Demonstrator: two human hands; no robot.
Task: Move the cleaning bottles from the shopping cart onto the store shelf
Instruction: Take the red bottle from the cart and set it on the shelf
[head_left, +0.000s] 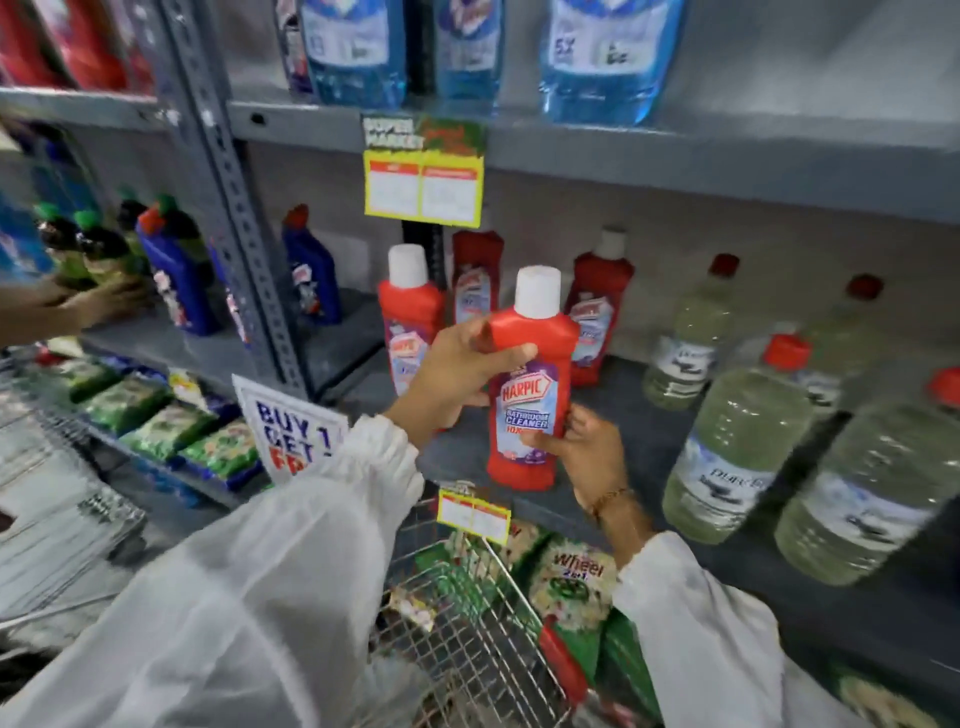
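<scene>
Step in hand: placing. The person has a red Harpic bottle (530, 384) up at shelf height, out of the shopping cart (467, 639) and not yet set down.
Left hand (457, 376): wrapped around the bottle's shoulder, thumb across the front, fingers curled behind, closed firmly on it.
Right hand (587, 457): cupping the lower right side, fingertips pressed on the label edge, steadying the base rather than carrying it.
Bottle position: upright, white cap on top, held between the two hands, just in front of the grey store shelf (649, 431) with its base over the front edge.
Neighbours: three matching red bottles (410, 322) stand behind it and to either side; clear bottles (737, 447) of pale liquid line the right.
Next move calls for: easing it forward and down into the open patch in front of the red row, label facing out, then letting go, probably without nudging the bottle at the left.
</scene>
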